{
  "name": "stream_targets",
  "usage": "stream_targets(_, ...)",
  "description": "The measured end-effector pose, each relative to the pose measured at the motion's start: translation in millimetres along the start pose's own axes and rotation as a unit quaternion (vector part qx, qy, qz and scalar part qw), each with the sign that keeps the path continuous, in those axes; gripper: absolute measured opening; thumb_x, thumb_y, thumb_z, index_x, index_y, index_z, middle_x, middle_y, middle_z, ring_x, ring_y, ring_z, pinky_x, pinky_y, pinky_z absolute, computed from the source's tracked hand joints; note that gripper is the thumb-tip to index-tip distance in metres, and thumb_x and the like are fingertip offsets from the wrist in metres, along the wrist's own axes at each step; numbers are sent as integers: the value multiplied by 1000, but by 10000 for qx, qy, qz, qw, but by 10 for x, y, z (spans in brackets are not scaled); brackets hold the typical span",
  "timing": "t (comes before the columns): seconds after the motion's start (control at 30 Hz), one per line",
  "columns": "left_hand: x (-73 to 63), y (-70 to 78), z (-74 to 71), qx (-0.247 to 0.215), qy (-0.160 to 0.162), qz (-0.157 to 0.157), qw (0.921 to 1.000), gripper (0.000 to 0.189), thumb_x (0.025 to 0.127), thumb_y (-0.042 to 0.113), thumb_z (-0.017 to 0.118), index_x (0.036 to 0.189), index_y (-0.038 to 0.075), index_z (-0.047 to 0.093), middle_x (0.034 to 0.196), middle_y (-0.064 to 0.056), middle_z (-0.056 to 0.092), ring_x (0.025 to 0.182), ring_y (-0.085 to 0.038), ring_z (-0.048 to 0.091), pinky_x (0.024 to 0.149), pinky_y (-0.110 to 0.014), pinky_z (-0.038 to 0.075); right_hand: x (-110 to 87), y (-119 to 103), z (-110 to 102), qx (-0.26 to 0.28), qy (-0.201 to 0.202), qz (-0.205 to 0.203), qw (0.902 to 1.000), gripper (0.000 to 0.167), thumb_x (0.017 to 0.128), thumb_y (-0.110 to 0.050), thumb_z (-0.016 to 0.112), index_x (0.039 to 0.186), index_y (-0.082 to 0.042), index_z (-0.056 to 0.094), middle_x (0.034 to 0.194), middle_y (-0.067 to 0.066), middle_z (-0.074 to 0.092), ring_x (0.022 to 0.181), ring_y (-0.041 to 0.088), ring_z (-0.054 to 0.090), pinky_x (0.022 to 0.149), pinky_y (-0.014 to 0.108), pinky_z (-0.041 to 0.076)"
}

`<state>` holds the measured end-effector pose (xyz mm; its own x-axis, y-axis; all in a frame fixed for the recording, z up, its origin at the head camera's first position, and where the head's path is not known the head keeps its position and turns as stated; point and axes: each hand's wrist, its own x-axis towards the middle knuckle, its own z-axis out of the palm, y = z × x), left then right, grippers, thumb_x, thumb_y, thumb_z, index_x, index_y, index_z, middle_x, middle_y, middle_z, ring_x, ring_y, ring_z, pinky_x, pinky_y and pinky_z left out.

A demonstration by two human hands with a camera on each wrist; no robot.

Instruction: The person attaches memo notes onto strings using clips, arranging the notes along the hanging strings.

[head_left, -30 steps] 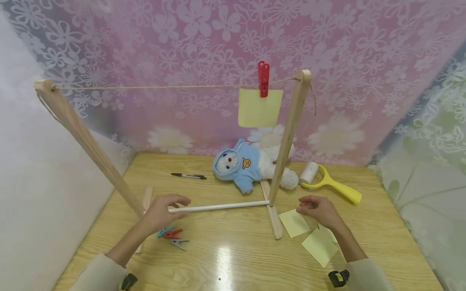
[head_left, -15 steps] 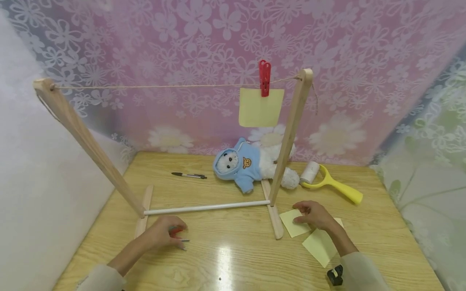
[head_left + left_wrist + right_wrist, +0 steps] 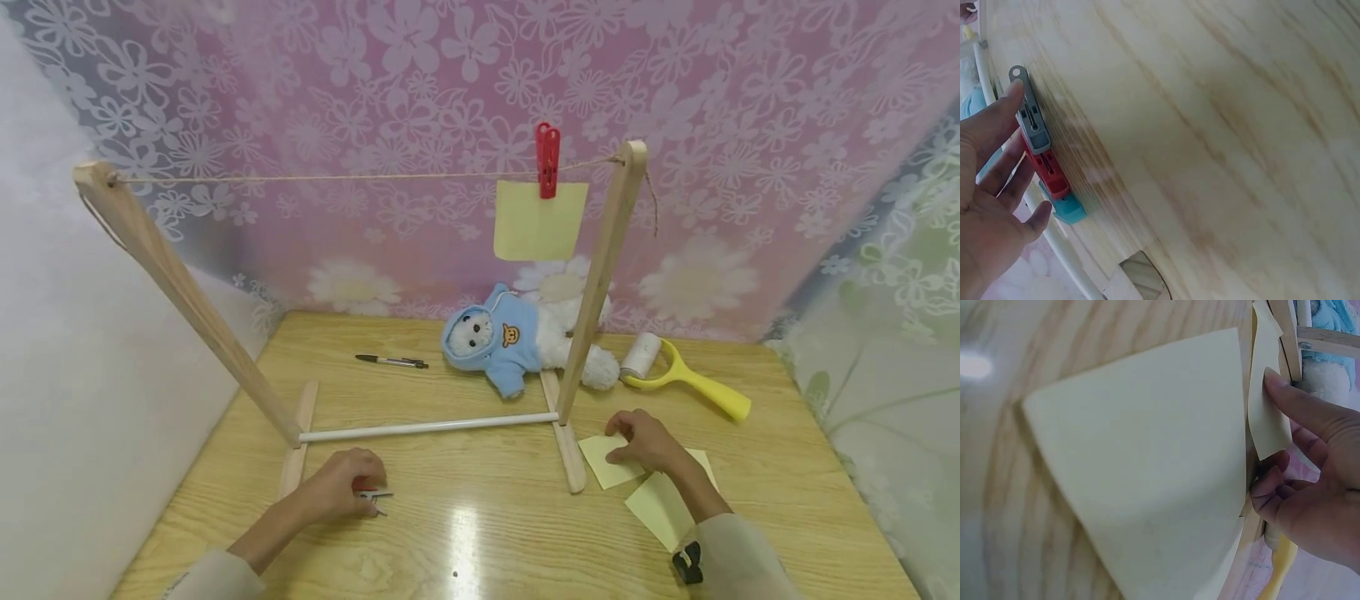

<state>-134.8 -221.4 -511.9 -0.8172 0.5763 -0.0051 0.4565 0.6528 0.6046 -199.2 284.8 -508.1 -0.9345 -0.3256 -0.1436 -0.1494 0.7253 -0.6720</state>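
Note:
My left hand is low over the table, its thumb against a grey clothespin and its fingers curled around the far side. A red clothespin and a teal clothespin lie beside the grey one in the left wrist view. At the right, my right hand pinches a yellow sticky note, thumb on its face and curled fingers at its edge. More yellow sticky notes lie nearer, partly under the right forearm. Another note hangs from the string by a red clothespin.
Two wooden posts, left and right, carry the string; a white rod joins them low down. Behind lie a pen, a plush toy in a blue hoodie and a yellow-handled lint roller.
My left hand has come down from beside the white rod to the clothespins, its fingers closing around them. My right hand has shifted slightly left onto the sticky note.

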Motion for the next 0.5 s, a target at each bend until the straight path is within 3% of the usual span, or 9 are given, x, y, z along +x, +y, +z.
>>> stream_targets(0.13,9,29,35,260,49,-21,9996,27,65,21,85,89,20,72,102,7,65,94,-12,55,80,-28,46,-19,-12,9,-122,57,116,9998,33,68,-12,83,91,-4,60,89,11,48,81,21,41,69,29,38)
stream_targets(0.3,13,70,72,511,61,-95,9986,24,65,24,84,86,23,72,102,10,65,98,-12,52,88,-42,40,-35,-56,49,-158,255,241,9993,34,69,-7,82,93,-3,58,90,12,47,77,21,41,64,29,37)
stream_targets(0.5,31,106,75,593,168,-67,9981,24,67,26,83,87,20,72,103,8,65,104,-17,52,92,-50,39,-66,-43,65,-42,389,485,9981,60,71,-7,81,121,3,49,106,23,56,92,30,55,71,36,50)
